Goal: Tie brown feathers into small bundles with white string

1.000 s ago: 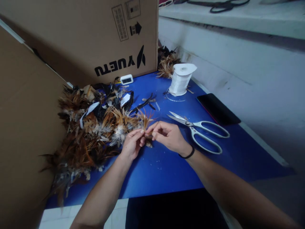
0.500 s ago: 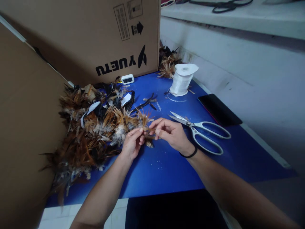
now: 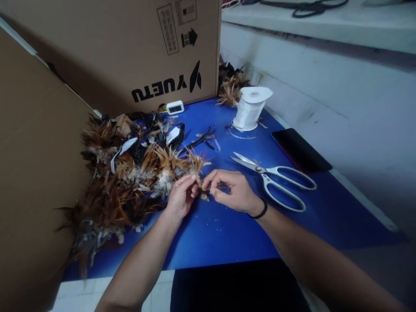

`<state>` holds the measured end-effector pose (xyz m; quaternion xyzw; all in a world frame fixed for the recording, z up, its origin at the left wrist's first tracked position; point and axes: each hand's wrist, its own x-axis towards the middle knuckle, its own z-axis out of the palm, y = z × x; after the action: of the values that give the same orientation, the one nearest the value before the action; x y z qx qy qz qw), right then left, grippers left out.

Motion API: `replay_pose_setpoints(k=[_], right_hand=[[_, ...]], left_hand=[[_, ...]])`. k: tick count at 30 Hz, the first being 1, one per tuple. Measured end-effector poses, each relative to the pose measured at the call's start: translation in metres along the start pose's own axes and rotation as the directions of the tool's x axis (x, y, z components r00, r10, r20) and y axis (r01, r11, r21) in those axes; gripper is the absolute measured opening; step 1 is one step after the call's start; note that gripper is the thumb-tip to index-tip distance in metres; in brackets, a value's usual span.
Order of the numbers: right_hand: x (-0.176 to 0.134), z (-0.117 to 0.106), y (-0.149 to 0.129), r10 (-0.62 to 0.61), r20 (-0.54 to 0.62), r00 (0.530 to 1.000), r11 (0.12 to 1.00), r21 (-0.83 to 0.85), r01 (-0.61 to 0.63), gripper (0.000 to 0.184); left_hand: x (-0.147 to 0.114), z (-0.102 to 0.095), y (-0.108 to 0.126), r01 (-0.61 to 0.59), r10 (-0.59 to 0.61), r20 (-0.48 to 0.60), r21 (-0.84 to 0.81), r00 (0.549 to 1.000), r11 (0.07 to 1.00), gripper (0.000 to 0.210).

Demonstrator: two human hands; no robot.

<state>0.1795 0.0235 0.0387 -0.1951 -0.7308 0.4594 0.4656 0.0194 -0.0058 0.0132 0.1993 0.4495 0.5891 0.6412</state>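
Observation:
My left hand (image 3: 182, 196) is closed, thumb against fingers, on a small bunch of brown feathers (image 3: 196, 164) whose tips fan upward. Just to its right, my right hand (image 3: 234, 190) is pinched close to the base of that bunch. What sits between its fingertips is too small to make out. A large pile of brown, black and grey feathers (image 3: 120, 195) spreads out beside my left hand. Open-bladed scissors (image 3: 259, 169) with pale handles lie right of my right hand.
A white spool (image 3: 248, 113) of clear line stands at the back of the blue table (image 3: 224, 242). To its right lies a dark phone-like slab (image 3: 300, 149). A cardboard box (image 3: 107, 47) walls off the back and left. Near it sits a small white display device (image 3: 174, 107).
My right hand has dropped slightly toward me, its fingers lower beside the bunch. My left hand keeps its hold in nearly the same place.

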Motion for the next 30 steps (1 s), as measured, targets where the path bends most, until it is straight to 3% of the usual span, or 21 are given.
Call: replay_pose_setpoints(k=[6, 11, 14, 17, 25, 30], right_hand=[[-0.001, 0.003, -0.004, -0.045, 0.054, 0.998, 0.998, -0.029, 0.047, 0.015], [-0.001, 0.0, -0.001, 0.134, -0.049, 0.99, 0.966, 0.229, -0.12, 0.012], [0.0, -0.005, 0.005, 0.273, -0.126, 0.954, 0.888, 0.415, -0.199, 0.012], [0.003, -0.007, 0.009, 0.364, -0.169, 0.916, 0.84, 0.484, -0.244, 0.012], [0.015, -0.011, 0.014, 0.477, -0.277, 0.834, 0.806, 0.516, -0.29, 0.012], [0.05, -0.017, 0.008, 0.517, -0.418, 0.747, 0.843, 0.4, -0.36, 0.015]], left_hand=[[0.001, -0.001, 0.002, -0.002, 0.002, -0.004, -0.013, 1.0, 1.0, 0.02], [0.003, -0.002, 0.005, -0.039, 0.039, -0.028, 0.002, 0.999, 0.999, 0.019], [0.002, -0.002, 0.005, -0.054, 0.054, -0.04, 0.0, 0.998, 0.999, 0.018], [0.002, -0.002, 0.005, -0.075, 0.075, -0.061, -0.002, 0.995, 0.997, 0.019], [0.004, -0.004, 0.006, -0.191, 0.184, -0.089, -0.077, 0.979, 0.979, 0.017], [0.005, -0.004, 0.004, -0.219, 0.209, -0.102, -0.103, 0.973, 0.97, 0.02]])
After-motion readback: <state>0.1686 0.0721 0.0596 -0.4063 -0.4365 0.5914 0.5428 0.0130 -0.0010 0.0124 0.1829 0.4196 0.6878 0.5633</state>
